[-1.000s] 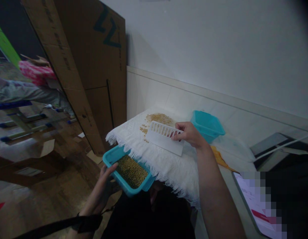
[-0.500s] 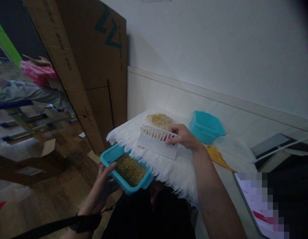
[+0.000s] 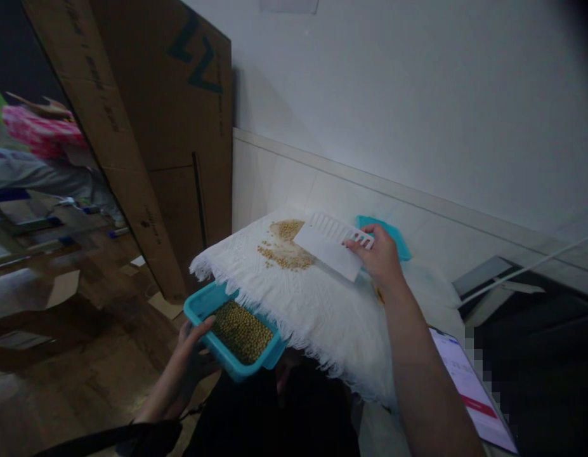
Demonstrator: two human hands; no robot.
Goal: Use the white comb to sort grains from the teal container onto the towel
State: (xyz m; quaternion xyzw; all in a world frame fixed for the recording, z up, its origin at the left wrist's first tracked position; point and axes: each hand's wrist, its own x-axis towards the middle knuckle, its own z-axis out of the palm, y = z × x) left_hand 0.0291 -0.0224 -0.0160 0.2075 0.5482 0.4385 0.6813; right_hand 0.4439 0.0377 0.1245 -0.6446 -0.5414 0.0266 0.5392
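My left hand (image 3: 195,349) grips the near left rim of a turquoise plastic basin (image 3: 231,368), held just under the table edge. Inside it lies a layer of small yellow-green beans (image 3: 243,331). My right hand (image 3: 380,252) is closed on the slotted end of a flat white plastic scraper (image 3: 329,251), which is raised and tilted over the cloth. Beyond and left of the scraper, loose yellow beans (image 3: 287,255) lie spread on a white fringed cloth (image 3: 317,317). The scraper hides part of the beans.
A second turquoise basin (image 3: 389,233) stands behind my right hand, partly covered by it. A tablet or phone (image 3: 465,387) with a lit screen lies at the right. Tall cardboard boxes (image 3: 174,127) stand at the left, and a person in grey trousers (image 3: 46,168) is farther back.
My right hand has lifted the scraper away from the cloth's front edge and moved it back and right. Beans that lay in a pile are now spread nearer. The left hand still holds the basin.
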